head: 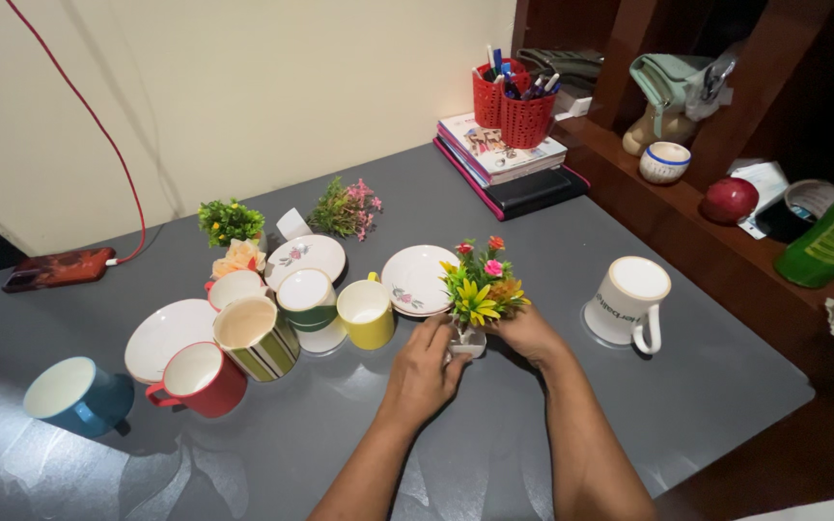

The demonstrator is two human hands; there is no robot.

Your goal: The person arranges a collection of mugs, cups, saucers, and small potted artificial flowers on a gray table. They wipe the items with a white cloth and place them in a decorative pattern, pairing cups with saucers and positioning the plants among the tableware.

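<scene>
Both hands hold a little flower pot [475,299] with yellow, red and pink flowers, close to the middle of the grey worktop [629,405]. The left hand [424,371] wraps around the left side of its small white base, and the right hand [525,333] grips the other side. The base seems to sit on the worktop, but the fingers hide most of it, so that is hard to tell. Just behind the pot lies a white saucer [415,279] with a flower picture. A yellow mug [367,314] stands just to the left of the left hand. A white mug [629,301] stands to the right, a little apart from the right hand. Further left are a striped cup [258,338], a red mug [197,378] and a blue mug [74,394].
</scene>
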